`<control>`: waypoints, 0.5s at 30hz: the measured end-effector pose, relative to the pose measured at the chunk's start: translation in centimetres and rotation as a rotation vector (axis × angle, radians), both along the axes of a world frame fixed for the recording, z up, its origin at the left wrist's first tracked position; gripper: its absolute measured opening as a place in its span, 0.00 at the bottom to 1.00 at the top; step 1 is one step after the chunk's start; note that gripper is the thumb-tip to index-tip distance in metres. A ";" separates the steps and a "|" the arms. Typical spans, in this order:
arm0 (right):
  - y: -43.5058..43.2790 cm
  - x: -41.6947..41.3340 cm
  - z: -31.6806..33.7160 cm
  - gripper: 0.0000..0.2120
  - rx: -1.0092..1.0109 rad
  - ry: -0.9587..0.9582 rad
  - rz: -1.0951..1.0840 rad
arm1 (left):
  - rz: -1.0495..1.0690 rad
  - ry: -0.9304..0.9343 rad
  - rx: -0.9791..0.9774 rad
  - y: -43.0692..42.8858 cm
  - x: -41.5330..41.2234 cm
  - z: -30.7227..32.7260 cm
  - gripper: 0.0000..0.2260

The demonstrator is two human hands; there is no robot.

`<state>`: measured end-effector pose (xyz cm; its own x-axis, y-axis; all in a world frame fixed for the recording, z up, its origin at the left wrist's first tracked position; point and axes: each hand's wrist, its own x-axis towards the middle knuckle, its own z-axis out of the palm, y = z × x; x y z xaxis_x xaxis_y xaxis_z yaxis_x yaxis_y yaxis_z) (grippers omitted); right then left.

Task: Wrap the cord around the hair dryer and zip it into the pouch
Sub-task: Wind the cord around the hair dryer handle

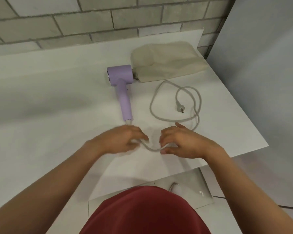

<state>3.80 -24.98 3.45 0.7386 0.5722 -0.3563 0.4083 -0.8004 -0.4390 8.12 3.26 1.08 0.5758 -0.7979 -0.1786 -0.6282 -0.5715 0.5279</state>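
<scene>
A lilac hair dryer (121, 85) lies on the white table (49, 102), its handle pointing toward me. Its grey cord (152, 105) runs from the handle's end under my hands, then loops loosely to the right, and the plug (180, 107) rests inside the loop. A beige fabric pouch (167, 63) lies just behind and right of the dryer's head. My left hand (120, 141) and my right hand (181, 141) sit close together on the near stretch of cord, fingers curled over it. A short sag of cord hangs between them.
A grey brick wall (91, 22) runs behind the table. A grey panel (260, 73) stands at the right, past the table's right edge (254, 125). Below the front edge lie a tiled floor and a white board (184, 188).
</scene>
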 end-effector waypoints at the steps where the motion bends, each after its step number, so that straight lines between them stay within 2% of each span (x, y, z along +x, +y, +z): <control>1: 0.1 -0.1 0.3 0.12 0.052 0.014 -0.035 | 0.033 -0.057 -0.048 0.9 1.4 0.3 0.17; 3: 0.2 -0.1 1.3 0.09 0.179 0.033 -0.117 | 0.160 -0.235 -0.069 3.2 5.1 0.3 0.23; 5: 0.6 -0.1 2.0 0.05 0.310 -0.006 -0.205 | 0.232 -0.380 0.085 4.9 9.1 0.1 0.31; 7: 1.5 0.1 2.4 0.05 0.439 -0.075 -0.297 | 0.156 -0.459 0.238 5.6 12.2 -0.3 0.34; 11: 3.6 0.4 2.9 0.05 0.644 -0.146 -0.537 | -0.024 -0.635 0.256 3.4 15.4 -0.5 0.24; 15: 5.5 0.8 3.2 0.03 0.719 -0.153 -0.677 | -0.185 -0.718 0.370 1.6 16.5 -0.7 0.20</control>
<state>4.56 -19.52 6.63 0.9978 0.0558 0.0355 0.0569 -0.4498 -0.8913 24.64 4.81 0.40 0.5147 -0.8529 -0.0874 -0.8419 -0.4836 -0.2395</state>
